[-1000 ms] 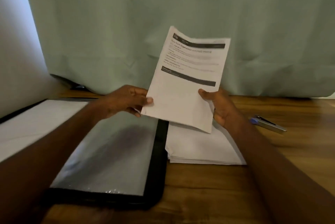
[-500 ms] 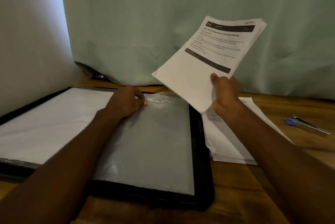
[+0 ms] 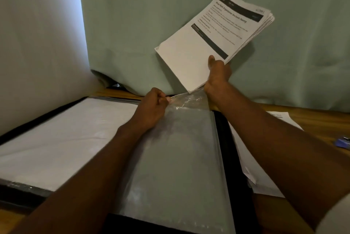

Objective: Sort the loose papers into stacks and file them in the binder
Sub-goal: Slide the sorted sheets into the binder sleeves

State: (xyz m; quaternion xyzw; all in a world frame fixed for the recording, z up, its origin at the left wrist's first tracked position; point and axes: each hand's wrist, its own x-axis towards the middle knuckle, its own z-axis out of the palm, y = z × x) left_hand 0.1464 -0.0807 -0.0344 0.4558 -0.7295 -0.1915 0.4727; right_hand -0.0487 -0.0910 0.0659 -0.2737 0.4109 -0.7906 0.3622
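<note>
Binder (image 3: 234, 158) left of papers (image 3: 265, 173), perhaps a stapler (image 3: 343, 143) farther right.

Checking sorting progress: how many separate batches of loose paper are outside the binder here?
2. One stack of printed sheets is held up by the right hand; another pile lies on the table right of the binder, mostly behind the right arm. More may be hidden.

sheaf of printed papers (image 3: 214, 38) upper right of frame, raised and tilted, edges fanned. open black binder (image 3: 223, 135) across lower centre, clear plastic sleeve (image 3: 178, 148) on top, mouth lifted. loose papers (image 3: 255, 161) flat at right, beside binder.
</note>
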